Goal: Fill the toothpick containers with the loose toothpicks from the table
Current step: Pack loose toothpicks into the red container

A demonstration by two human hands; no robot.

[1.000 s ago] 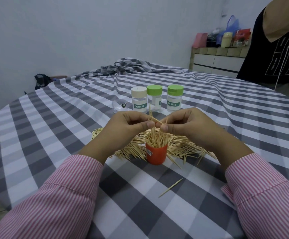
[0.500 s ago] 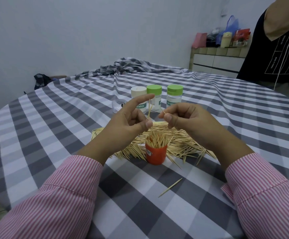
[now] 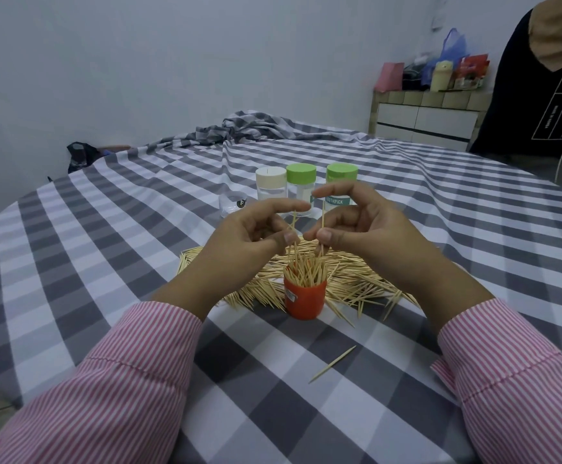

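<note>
Our left hand (image 3: 249,236) pinches a few toothpicks (image 3: 293,226) between thumb and middle fingers, index finger stretched out; our right hand (image 3: 356,226) pinches a single toothpick (image 3: 323,226) upright the same way. Both hover just above the orange container (image 3: 304,298), which stands bristling with toothpicks at the near edge of the loose pile (image 3: 350,279). Behind it we see three capped containers (image 3: 301,185) in a row, and one stray toothpick (image 3: 332,364) lying nearer us on the checked tablecloth (image 3: 105,262).

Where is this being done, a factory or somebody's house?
Most likely a room in a home. The table wears a checked cloth, a tiled counter by the wall is crowded with bags and packets, and the work is only toothpick jars and a loose pile.
</note>
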